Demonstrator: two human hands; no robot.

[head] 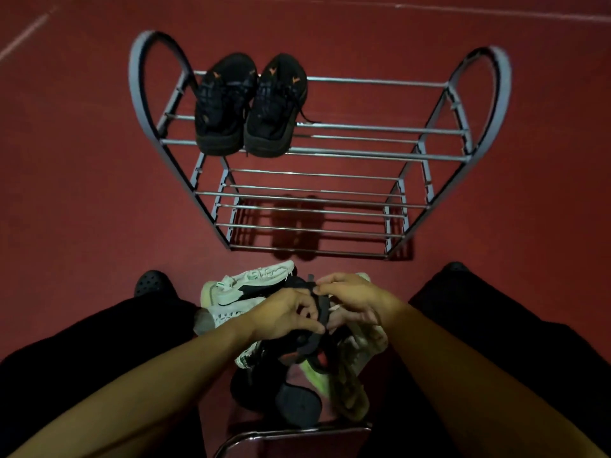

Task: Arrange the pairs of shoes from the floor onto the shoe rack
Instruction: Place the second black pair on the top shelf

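Both hands' fingers pinch a black strap (322, 310) over the shoe pile (264, 302), likely untangling; black sneakers (249, 107) racked beyond.

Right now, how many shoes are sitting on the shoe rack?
2: a pair of black lace-up shoes, one beside the other, on the left end of the grey metal shoe rack's top shelf. The lower shelves show none.

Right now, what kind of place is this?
Probably an indoor room or entryway where shoes are kept, though I can't be sure. There's a grey metal-bar shoe rack on a dark red smooth floor, with black lace-up shoes on its top shelf.
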